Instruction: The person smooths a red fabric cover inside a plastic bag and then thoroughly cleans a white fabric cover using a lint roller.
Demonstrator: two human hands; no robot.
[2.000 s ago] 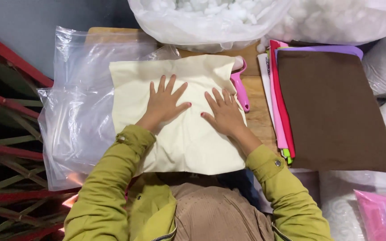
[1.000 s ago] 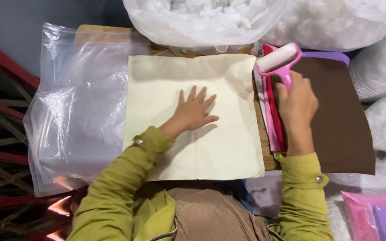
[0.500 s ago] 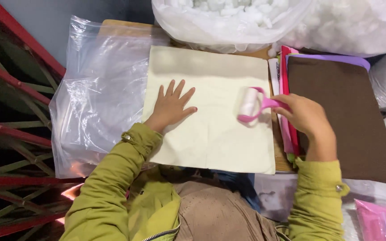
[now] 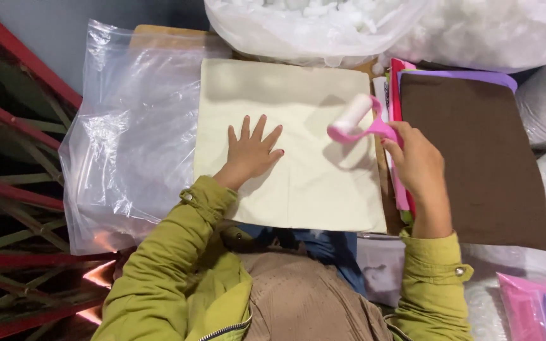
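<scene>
**Flat palm on the cream cloth, pink roller in the other hand**

The left hand (image 4: 251,153) lies flat on the cream fabric square (image 4: 298,183), fingers spread and pointing toward 12 o'clock, pressing on the cloth a little to the 9 o'clock side of its middle. Its grip is apart, palm down, closed on nothing.

The right hand (image 4: 417,165) sits over the 3 o'clock edge of the cloth, its grip clamped on the pink handle of a lint roller (image 4: 356,120). The roller's white drum reaches toward 10 o'clock from the hand and lies over the upper right part of the cloth, casting a shadow on it; whether the drum touches the fabric cannot be told.

The cream square lies spread on the wooden counter (image 4: 159,33), of which only a strip shows at 12 o'clock. At 9 o'clock of the cloth, touching or slipping under its edge, lies a crumpled clear plastic bag (image 4: 131,132). At 3 o'clock rests a stack of coloured felt sheets (image 4: 394,82), pink and purple edges showing, topped by a large brown sheet (image 4: 475,158). At 12 o'clock sit big clear bags of white stuffing (image 4: 361,25), and more of the same bulges at the far 3 o'clock side. Both sleeves are olive green. Red metal bars (image 4: 14,82) run at 9 o'clock.
</scene>
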